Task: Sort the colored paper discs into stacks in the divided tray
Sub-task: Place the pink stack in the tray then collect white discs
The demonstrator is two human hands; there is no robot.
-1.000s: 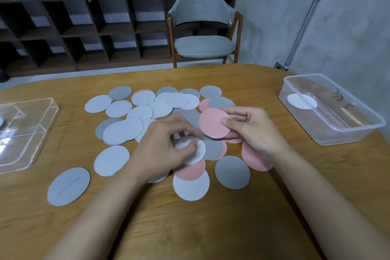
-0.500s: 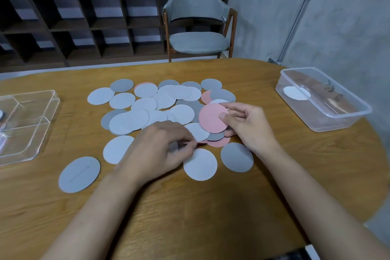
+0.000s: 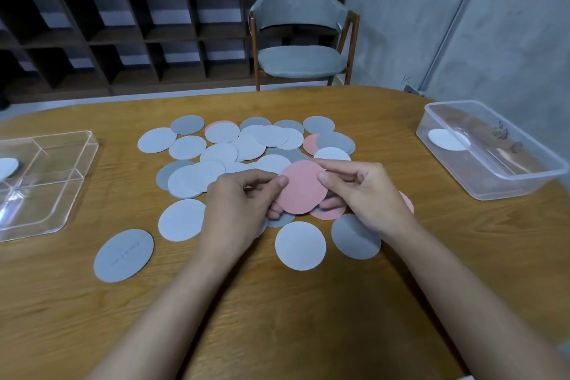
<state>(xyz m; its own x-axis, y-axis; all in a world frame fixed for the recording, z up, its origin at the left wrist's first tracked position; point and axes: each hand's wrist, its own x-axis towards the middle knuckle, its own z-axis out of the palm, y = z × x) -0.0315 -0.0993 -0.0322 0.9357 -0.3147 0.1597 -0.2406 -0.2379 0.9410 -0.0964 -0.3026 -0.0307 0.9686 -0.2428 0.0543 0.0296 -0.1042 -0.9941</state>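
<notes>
The wooden table (image 3: 308,318) carries scattered paper discs (image 3: 216,157), a divided tray (image 3: 61,188) and a clear tub (image 3: 499,182).

Office-like room: cubby shelving (image 3: 123,37), upholstered chair (image 3: 300,28), wooden table (image 3: 277,302).

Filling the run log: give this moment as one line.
phase: picking | left hand: on pink disc | right hand: on pink disc | divided tray: one white disc

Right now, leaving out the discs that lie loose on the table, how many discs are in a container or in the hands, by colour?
White: 2, the tray's white disc in the divided tray and the tub's white disc in the clear tub.
Pink: 1, the pink disc pinched by the left hand and the right hand.
Grey: 0.
Total: 3.
</notes>
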